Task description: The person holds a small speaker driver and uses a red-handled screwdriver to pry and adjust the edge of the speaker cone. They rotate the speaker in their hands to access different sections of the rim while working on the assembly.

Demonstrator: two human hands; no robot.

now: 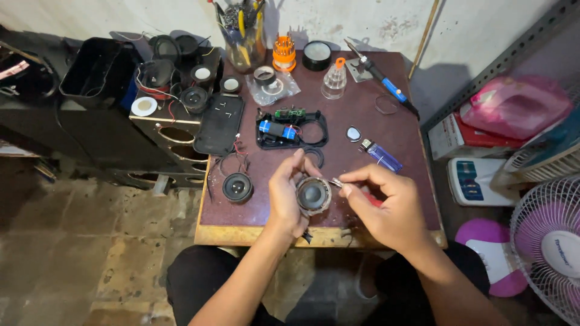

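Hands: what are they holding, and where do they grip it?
The left hand holds a small round speaker by its rim. The right hand pinches a thin tool near its metal tip, against the speaker's edge.

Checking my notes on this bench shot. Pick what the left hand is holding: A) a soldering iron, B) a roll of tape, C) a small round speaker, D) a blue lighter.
C: the left hand grips a small round speaker over the table's front edge, while the right hand brings a thin red-handled tool to its rim.

Maroon table (362,115); blue lighter (382,156); orange screwdriver set (284,53); pink fan (547,241); black speaker (237,187).
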